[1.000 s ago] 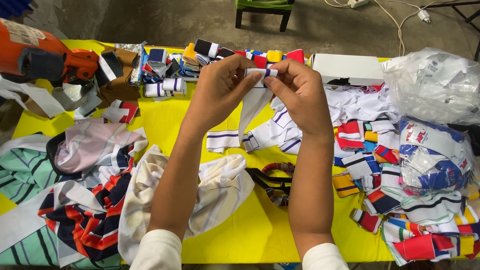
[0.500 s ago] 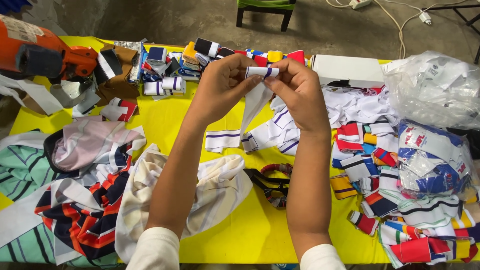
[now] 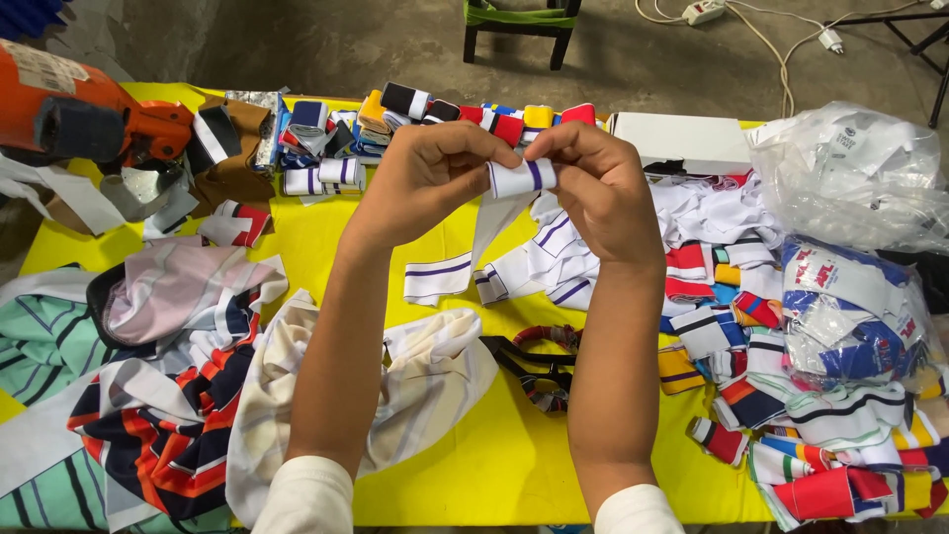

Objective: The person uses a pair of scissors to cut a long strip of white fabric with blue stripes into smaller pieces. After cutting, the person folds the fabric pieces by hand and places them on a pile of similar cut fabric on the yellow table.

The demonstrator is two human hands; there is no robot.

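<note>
Yellow surface [image 3: 297, 237] cluttered with striped fabric scraps, I see from the head view. My left hand [image 3: 420, 183] and right hand [image 3: 598, 188] both have a narrow grip pinching a rolled white ribbed band [image 3: 519, 178] above the surface; its tail hangs down to the scraps.

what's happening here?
A person holds a white ribbed strip with a purple stripe between the left hand and right hand, rolled at the top, its tail hanging to the yellow table. Finished rolls line the far edge; scissors and loose strips lie nearby.
</note>
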